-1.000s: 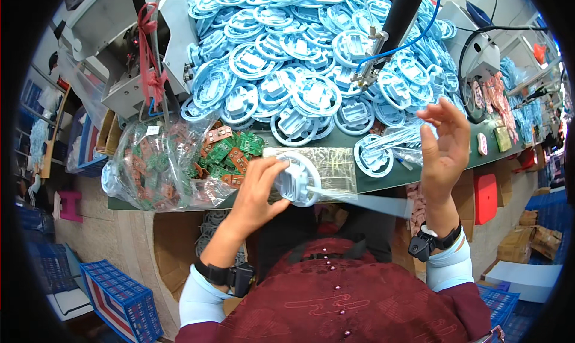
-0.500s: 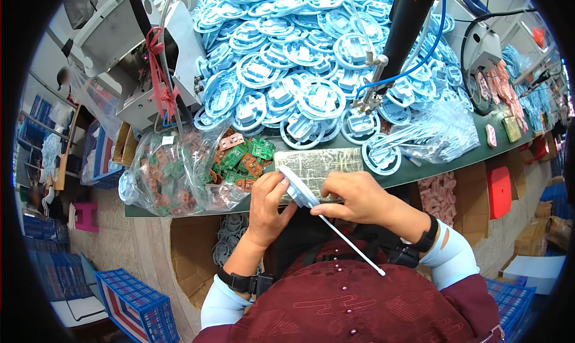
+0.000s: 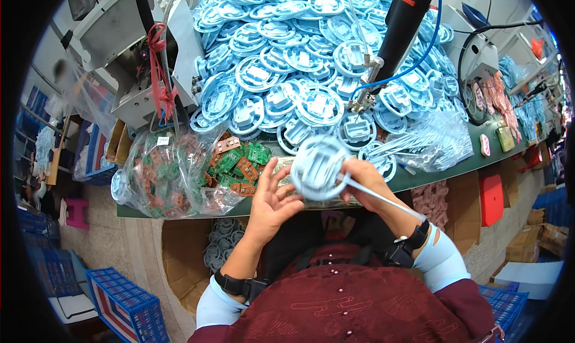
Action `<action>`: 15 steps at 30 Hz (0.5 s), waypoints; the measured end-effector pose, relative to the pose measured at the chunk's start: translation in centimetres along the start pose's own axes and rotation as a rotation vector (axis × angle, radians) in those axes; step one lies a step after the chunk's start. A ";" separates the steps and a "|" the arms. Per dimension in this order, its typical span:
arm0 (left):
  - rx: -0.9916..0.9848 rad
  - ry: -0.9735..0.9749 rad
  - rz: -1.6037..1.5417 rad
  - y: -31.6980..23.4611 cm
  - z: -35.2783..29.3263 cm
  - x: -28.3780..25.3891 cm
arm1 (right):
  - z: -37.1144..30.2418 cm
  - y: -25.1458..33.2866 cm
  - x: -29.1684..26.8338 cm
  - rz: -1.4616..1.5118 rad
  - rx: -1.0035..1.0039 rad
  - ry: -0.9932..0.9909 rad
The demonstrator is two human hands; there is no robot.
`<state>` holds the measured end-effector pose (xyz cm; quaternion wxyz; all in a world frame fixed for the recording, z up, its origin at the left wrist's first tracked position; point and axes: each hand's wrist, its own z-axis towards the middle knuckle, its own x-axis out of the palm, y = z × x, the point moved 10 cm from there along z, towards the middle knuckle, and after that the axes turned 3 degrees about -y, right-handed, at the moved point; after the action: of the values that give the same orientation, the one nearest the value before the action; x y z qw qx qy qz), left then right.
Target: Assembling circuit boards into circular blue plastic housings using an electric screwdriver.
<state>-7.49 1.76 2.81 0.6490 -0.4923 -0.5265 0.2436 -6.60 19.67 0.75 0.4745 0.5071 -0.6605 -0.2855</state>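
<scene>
A light-blue round plastic part (image 3: 317, 169) with a raised frame in its middle hangs above the table's front edge, blurred by motion. My right hand (image 3: 366, 186) grips its right side. From there a thin pale rod (image 3: 392, 200) runs down across my right forearm; its joint with the part is hidden by my fingers. Just left of the part, my left hand (image 3: 272, 202) has its fingers spread and holds nothing. Behind both hands a patterned flat block (image 3: 286, 161) shows only in part.
A big heap of similar light-blue parts (image 3: 281, 58) covers the back. Circuit boards (image 3: 236, 163) spill from a clear bag (image 3: 162, 175) at left. Thin rods in a plastic bag (image 3: 434, 138) lie at right. A black cylindrical tool (image 3: 404, 29) with a blue hose stands over the heap.
My left hand has let go of the part and opened. My right hand has turned the part from edge-on to face-up view, and the rod has swung to the right.
</scene>
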 end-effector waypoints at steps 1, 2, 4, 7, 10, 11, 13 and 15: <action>-0.055 -0.034 -0.090 0.4 0.2 -0.6 | -0.1 1.4 -0.5 0.270 -0.155 0.002; -0.022 -0.052 -0.111 0.2 0.3 -0.9 | -0.4 1.3 -0.3 0.015 -0.155 0.034; -0.064 -0.040 -0.147 1.2 0.4 -1.6 | -1.1 0.4 1.6 -0.295 -0.111 0.167; -0.074 -0.021 -0.141 1.2 0.2 -1.4 | -0.9 2.8 1.7 -0.352 -0.276 0.215; -0.090 0.032 -0.001 0.7 0.2 -0.7 | -0.5 2.4 1.6 -0.387 -0.280 0.206; -0.089 0.030 -0.001 0.7 0.2 -1.0 | -0.5 2.4 1.6 -0.403 -0.308 0.206; -0.065 0.014 0.035 0.7 0.1 -1.7 | -0.5 2.3 1.9 -0.384 -0.277 0.219; -0.053 0.015 0.044 0.5 0.2 -1.9 | -0.5 2.3 2.4 -0.386 -0.270 0.251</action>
<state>-8.14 0.47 1.54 0.6341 -0.5227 -0.5169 0.2399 -7.15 18.24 3.69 0.5527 0.5873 -0.4435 -0.3911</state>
